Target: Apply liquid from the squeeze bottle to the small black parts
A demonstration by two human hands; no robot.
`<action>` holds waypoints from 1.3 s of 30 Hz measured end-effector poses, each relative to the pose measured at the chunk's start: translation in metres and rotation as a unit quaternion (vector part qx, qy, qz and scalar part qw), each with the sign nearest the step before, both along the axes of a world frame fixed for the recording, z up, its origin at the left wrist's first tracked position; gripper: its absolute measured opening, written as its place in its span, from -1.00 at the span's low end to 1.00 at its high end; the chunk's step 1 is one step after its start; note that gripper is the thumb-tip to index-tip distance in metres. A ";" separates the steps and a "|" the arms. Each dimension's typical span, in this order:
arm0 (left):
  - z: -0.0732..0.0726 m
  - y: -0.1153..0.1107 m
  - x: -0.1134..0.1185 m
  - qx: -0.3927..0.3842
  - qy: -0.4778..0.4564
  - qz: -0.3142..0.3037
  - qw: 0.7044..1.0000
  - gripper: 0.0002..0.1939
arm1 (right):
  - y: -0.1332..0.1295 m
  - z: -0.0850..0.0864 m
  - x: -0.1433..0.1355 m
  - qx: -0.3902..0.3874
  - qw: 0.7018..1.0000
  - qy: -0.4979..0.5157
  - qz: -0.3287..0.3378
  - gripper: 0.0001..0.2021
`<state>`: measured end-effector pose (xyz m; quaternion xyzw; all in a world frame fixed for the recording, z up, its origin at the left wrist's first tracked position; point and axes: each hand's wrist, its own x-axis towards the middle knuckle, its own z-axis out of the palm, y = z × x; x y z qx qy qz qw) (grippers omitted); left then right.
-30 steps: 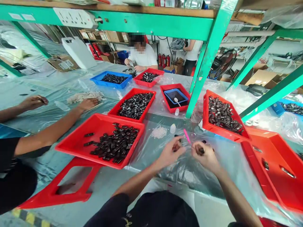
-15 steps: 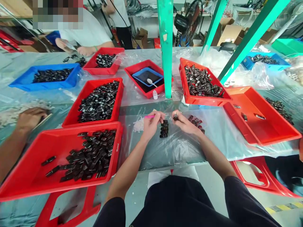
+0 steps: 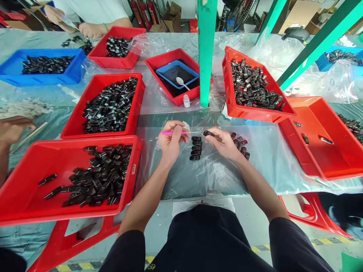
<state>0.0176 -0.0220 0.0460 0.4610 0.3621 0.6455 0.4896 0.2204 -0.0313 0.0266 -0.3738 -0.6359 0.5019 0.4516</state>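
My left hand [image 3: 171, 142] is closed around a pink pen-like tool [image 3: 167, 133] whose thin tip points right. Opposite it, my right hand [image 3: 224, 142] pinches a small glossy black piece [image 3: 208, 133] between thumb and fingers. The tool's fine tip ends close to this piece; whether they touch I cannot tell. Between and below the hands, several black pieces [image 3: 196, 148] lie in a neat column on the plastic-covered table [image 3: 181, 181]. Dark reddish pieces [image 3: 240, 143] lie beside my right hand, partly hidden by it. Small white bits [image 3: 158, 143] are scattered by my left hand.
Red trays of black pieces stand at left [image 3: 25, 196] and behind [image 3: 64, 126]; another [image 3: 263, 115] is right of a green post [image 3: 206, 56]. A small white bottle [image 3: 186, 101] stands near the post. A co-worker's hand [image 3: 13, 130] is at far left.
The view has tilted down somewhat. My left hand has drawn back leftward from my right, showing more of the pink tool. My right hand still holds the black piece.
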 end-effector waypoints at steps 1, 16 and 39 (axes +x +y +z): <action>0.001 -0.001 0.000 -0.001 -0.002 -0.002 1.000 -0.57 | 0.000 0.000 0.000 0.003 1.000 0.003 0.001 -0.56; 0.000 -0.005 -0.002 -0.006 0.021 -0.046 0.999 -0.62 | -0.003 0.006 0.003 0.019 1.000 -0.008 0.023 -0.57; -0.006 -0.001 0.001 0.019 -0.003 -0.113 0.993 -0.66 | -0.009 0.016 0.001 -0.015 1.000 -0.018 0.017 -0.43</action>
